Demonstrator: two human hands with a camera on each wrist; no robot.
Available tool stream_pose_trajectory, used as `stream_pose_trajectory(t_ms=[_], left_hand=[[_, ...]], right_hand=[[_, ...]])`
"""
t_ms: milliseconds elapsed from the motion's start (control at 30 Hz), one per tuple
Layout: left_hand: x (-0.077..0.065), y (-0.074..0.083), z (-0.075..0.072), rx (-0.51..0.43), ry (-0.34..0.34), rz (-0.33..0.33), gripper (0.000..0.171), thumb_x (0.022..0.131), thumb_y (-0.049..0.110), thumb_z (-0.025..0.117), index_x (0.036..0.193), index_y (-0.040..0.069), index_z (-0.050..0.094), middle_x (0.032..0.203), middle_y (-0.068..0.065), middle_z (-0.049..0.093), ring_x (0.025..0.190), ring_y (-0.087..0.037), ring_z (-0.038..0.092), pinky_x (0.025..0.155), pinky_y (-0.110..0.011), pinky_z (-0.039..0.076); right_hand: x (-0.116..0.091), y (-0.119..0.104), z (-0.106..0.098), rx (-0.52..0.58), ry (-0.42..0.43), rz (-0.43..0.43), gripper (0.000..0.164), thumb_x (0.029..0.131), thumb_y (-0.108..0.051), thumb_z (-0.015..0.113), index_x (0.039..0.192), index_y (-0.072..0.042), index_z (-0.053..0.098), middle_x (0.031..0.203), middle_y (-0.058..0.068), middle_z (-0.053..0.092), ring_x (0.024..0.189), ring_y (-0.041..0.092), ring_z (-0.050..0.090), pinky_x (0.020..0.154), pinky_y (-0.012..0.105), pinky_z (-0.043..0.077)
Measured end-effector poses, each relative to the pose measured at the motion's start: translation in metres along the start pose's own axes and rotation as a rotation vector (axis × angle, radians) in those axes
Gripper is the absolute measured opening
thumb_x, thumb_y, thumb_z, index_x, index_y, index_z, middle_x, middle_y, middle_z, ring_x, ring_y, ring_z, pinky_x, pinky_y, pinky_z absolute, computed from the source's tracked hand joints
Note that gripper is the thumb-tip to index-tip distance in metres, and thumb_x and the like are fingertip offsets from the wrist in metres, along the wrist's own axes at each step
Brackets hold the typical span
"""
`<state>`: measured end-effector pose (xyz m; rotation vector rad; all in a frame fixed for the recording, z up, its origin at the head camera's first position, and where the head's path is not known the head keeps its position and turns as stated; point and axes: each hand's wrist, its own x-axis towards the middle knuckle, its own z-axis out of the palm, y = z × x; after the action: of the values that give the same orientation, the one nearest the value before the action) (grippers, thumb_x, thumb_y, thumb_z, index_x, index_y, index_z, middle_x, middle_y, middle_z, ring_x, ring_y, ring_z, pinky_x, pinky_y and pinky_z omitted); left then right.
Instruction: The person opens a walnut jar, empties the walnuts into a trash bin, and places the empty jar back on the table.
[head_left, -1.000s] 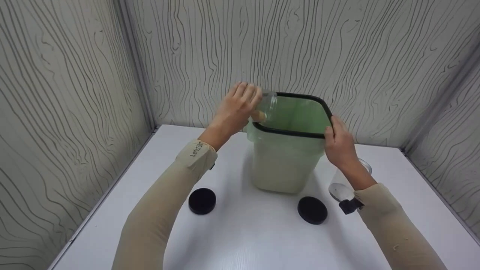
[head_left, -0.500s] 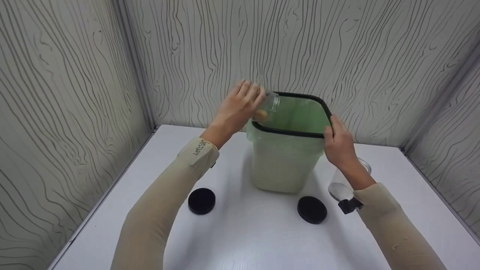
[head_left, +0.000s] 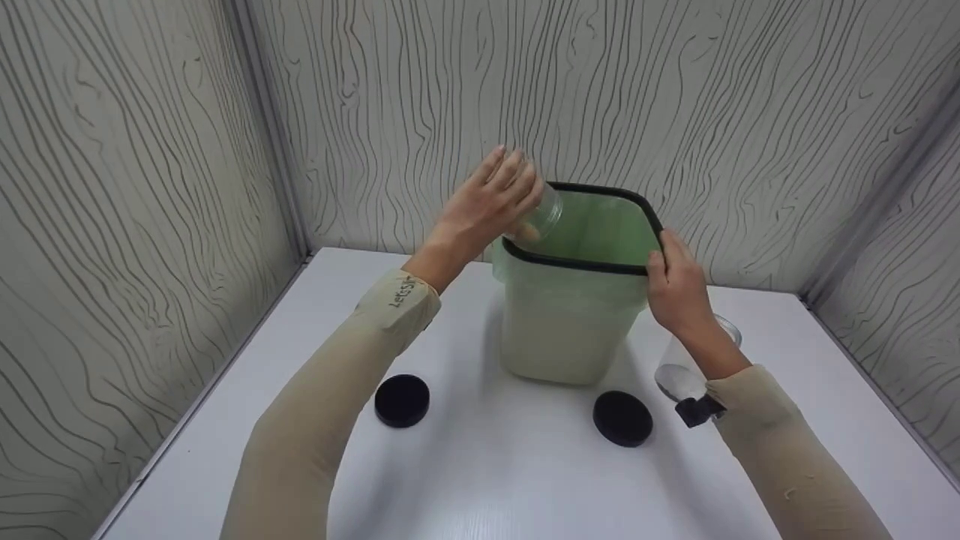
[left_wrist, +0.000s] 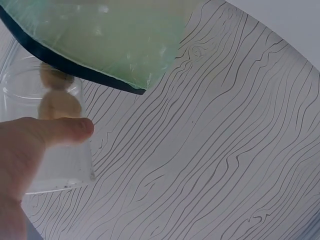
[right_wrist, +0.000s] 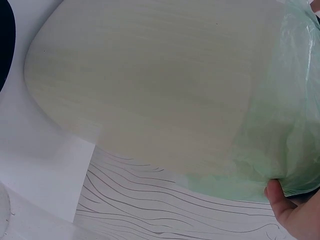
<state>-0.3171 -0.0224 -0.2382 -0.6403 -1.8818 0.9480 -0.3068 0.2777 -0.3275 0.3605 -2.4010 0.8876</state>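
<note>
In the head view my left hand [head_left: 491, 196] grips a clear jar [head_left: 551, 210], tipped with its mouth over the left side of a trash can [head_left: 570, 322]. Two round brownish pieces [left_wrist: 60, 104] show through the jar wall in the left wrist view; what they are I cannot tell. A green bag [head_left: 600, 225] lines the can and folds over its outside, under a black rim ring [head_left: 577, 264]. My right hand [head_left: 679, 289] holds the can's right rim, thumb outside on the bag. The can stands upright on the white table.
Two black round lids [head_left: 402, 400] lie on the white table [head_left: 487, 465], one left and one right in front of the can. Another clear jar [head_left: 679, 379] is at the right, partly behind my right forearm. Wood-grain patterned panels [head_left: 420, 90] enclose the table's back and sides.
My left hand has risen slightly and moved right, tilting the jar further, mouth downward over the can. The right hand keeps its hold on the rim.
</note>
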Motion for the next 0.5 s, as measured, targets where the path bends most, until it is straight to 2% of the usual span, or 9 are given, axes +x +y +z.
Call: stream_pose_trajectory(t_ms=[167,333,500], left_hand=[[-0.0005,-0.0035,-0.0005,-0.014,0.004,0.009,0.064,0.085,0.013,0.068,0.139,0.012,0.035,0.138,-0.008,0.041,0.130,-0.027,0.036,0.110,-0.042,0.024],[-0.0018,-0.0044,-0.0010,-0.031,-0.019,0.017,0.069,0.083,0.013,0.069,0.141,0.010,0.032,0.140,-0.010,0.038,0.132,-0.029,0.034,0.111,-0.043,0.021],[-0.0027,-0.0038,0.0011,-0.035,-0.007,-0.005,0.068,0.083,0.015,0.070,0.140,0.010,0.033,0.140,-0.010,0.039,0.131,-0.028,0.035,0.110,-0.043,0.023]], right_hand=[[0.0010,0.0006,0.0006,-0.002,0.002,-0.006,0.053,0.102,-0.023,0.030,0.141,0.012,0.029,0.145,0.031,0.028,0.135,0.042,0.024,0.108,0.053,0.020],[0.0008,0.0014,0.0008,-0.007,-0.005,0.003,0.055,0.102,-0.026,0.028,0.142,0.011,0.027,0.146,0.030,0.027,0.135,0.042,0.024,0.108,0.053,0.020],[0.0006,0.0008,0.0008,-0.004,-0.004,0.001,0.055,0.102,-0.026,0.028,0.143,0.011,0.028,0.146,0.030,0.027,0.135,0.042,0.024,0.108,0.052,0.020]])
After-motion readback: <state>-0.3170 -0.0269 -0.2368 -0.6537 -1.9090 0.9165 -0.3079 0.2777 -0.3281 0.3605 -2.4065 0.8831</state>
